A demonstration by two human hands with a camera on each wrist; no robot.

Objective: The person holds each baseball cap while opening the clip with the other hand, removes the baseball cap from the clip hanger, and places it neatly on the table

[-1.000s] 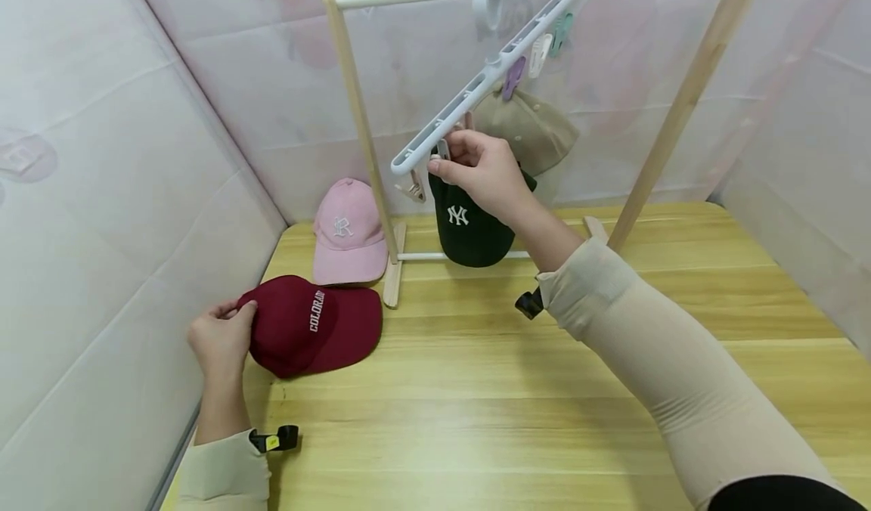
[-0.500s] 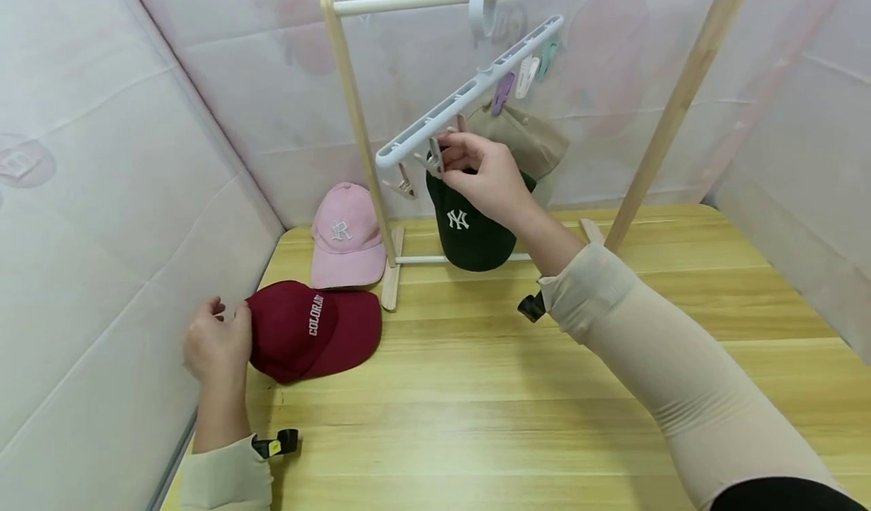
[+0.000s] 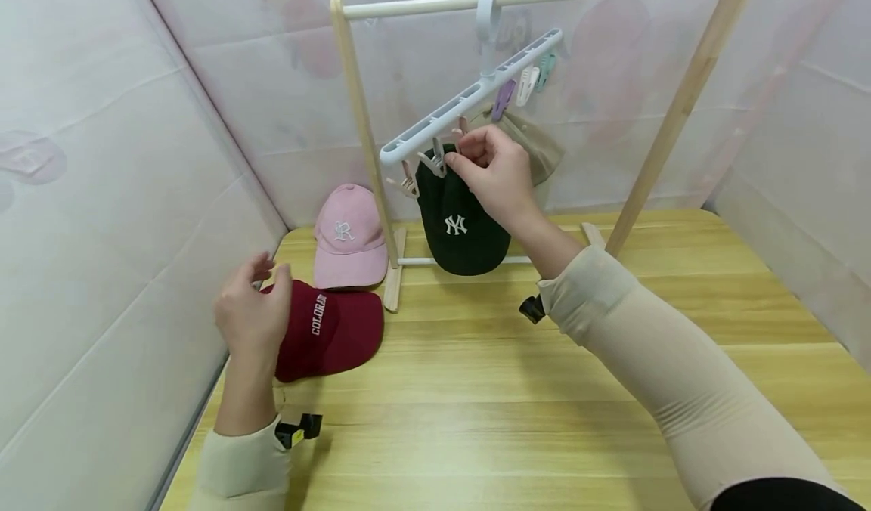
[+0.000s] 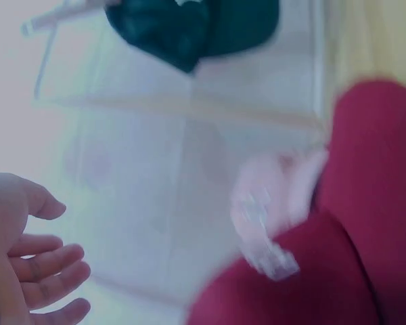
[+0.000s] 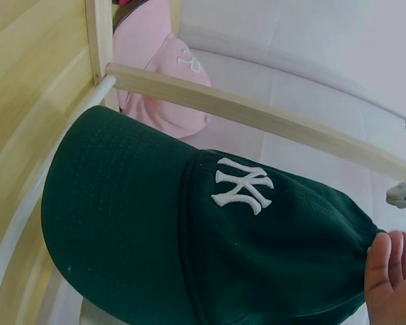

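Observation:
A dark green NY cap [image 3: 463, 227] hangs from a white clip hanger [image 3: 469, 95] on the rack's rail. My right hand [image 3: 464, 154] pinches the cap's top edge just right of a pale clip [image 3: 433, 162]; in the right wrist view its fingertips [image 5: 391, 267] touch the green cap [image 5: 189, 230]. My left hand [image 3: 268, 273] hovers, fingers relaxed and empty, above the back of a dark red COLORADO cap [image 3: 333, 329] lying on the table. The blurred left wrist view shows the bare palm [image 4: 27, 257] beside the red cap [image 4: 352, 237].
A pink cap [image 3: 347, 243] lies by the rack's left wooden post [image 3: 364, 133]. A beige cap [image 3: 540, 148] hangs behind my right hand. Spare clips [image 3: 524, 84] dangle further up the hanger. White fabric walls close in at the left, back and right of the wooden table [image 3: 476, 405].
My left hand let go of the red cap's back and rose up and to the right. My right hand shifted from the clip to the green cap's top edge.

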